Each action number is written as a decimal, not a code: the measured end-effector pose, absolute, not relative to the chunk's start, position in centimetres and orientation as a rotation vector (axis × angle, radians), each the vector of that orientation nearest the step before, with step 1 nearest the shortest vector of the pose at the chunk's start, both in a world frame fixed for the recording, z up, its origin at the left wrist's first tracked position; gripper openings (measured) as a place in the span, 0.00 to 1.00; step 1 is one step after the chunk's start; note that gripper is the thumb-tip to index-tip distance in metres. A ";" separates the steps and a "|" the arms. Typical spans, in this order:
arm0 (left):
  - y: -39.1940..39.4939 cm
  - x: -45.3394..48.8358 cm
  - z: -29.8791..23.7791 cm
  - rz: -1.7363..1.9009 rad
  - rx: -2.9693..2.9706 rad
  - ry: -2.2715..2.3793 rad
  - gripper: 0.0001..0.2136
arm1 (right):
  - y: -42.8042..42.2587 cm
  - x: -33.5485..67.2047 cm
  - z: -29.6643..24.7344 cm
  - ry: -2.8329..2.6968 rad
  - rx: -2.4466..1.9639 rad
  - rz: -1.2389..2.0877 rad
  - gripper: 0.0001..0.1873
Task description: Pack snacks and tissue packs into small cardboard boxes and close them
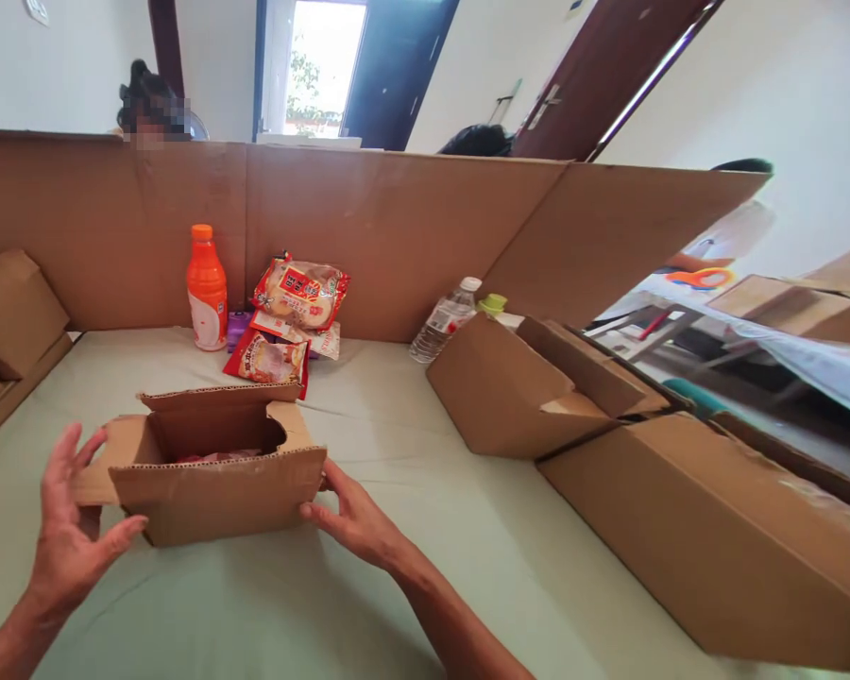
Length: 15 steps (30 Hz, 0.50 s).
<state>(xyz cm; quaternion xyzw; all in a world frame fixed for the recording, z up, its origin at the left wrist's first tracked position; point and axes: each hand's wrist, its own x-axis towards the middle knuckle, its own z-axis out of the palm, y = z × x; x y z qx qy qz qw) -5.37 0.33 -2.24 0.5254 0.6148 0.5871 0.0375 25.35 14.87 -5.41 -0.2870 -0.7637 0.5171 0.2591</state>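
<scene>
A small open cardboard box point(212, 491) sits on the pale green table point(411, 567) in front of me, with something reddish inside. My left hand point(67, 529) is open beside the box's left flap, fingers spread, not gripping it. My right hand point(350, 515) rests against the box's right lower corner, fingers extended and touching the cardboard. Behind the box lie red snack packets point(294, 316), and an orange drink bottle point(207, 288) stands upright.
A clear water bottle point(445, 321) leans by a closed cardboard box point(510, 392). A long carton point(722, 538) lies at the right, more cartons point(7, 321) at the left. A cardboard wall point(397, 236) rings the table. Another person's head shows behind it.
</scene>
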 end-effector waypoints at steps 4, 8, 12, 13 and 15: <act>0.6 -4.5 -4.6 2.039 1.518 1.880 0.51 | 16.3 26.9 -6.0 -2.213 -0.726 1.308 0.35; 1.0 -5.1 -7.3 1.729 1.496 1.954 0.55 | 21.7 26.8 -4.0 -2.370 -0.969 0.808 0.27; 1.7 -5.6 -10.8 1.557 1.535 2.136 0.53 | 29.3 21.3 -0.4 -2.438 -1.141 0.267 0.26; 1.7 -5.6 -11.7 1.497 1.584 2.148 0.48 | 30.9 19.4 0.3 -2.447 -1.147 0.211 0.26; 1.6 -5.7 -13.0 1.357 1.689 2.148 0.38 | 33.2 15.9 0.9 -2.478 -1.157 0.142 0.25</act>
